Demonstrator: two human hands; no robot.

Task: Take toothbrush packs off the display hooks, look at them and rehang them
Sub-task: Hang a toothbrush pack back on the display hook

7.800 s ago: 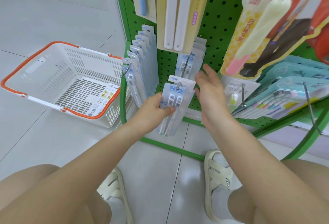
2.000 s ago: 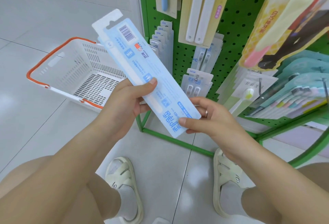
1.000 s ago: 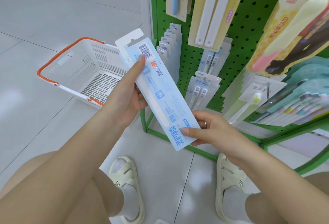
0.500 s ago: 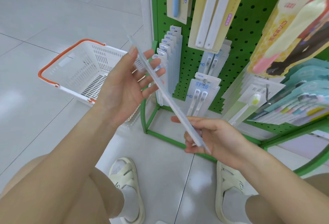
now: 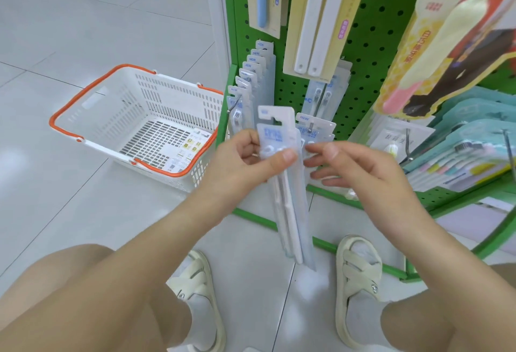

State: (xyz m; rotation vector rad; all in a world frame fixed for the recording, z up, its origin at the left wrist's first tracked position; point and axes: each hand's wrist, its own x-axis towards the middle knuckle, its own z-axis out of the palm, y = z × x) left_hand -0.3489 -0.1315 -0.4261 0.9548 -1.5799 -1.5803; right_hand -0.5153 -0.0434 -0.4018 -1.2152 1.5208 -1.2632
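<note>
One toothbrush pack [image 5: 287,184], long, pale blue with a white hang tab, hangs upright before the green pegboard [image 5: 368,44], left hand [image 5: 245,161] grip pinching its top; right hand [image 5: 354,167] loose, fingers apart.

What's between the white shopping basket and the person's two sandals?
Bare pale floor tile only, in the head view: nothing lies between the basket and the sandals.

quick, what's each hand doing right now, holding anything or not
Left hand: pinching the toothbrush pack near its top.
Right hand: open, fingers relaxed beside the pack, holding nothing.
</note>
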